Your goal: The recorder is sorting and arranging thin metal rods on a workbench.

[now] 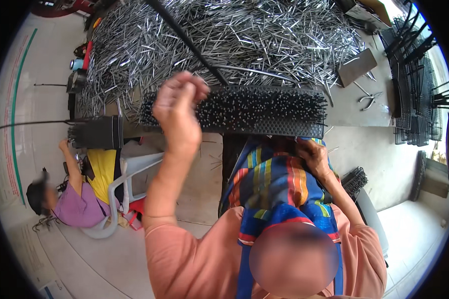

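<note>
Black brush block (244, 112) full of upright metal pins lies across the surface (354, 112) in front of me. My left hand (177, 107) is raised above its left end, fingers pressed together. My right hand (312, 157) holds its lower right edge. Behind it lies a big heap of loose silver pins (234, 35).

Left hand (177, 107) raised on a bent forearm, fingers pinched together at the top. Right hand (312, 158) low, fingers curled downward, wrist bent.
</note>
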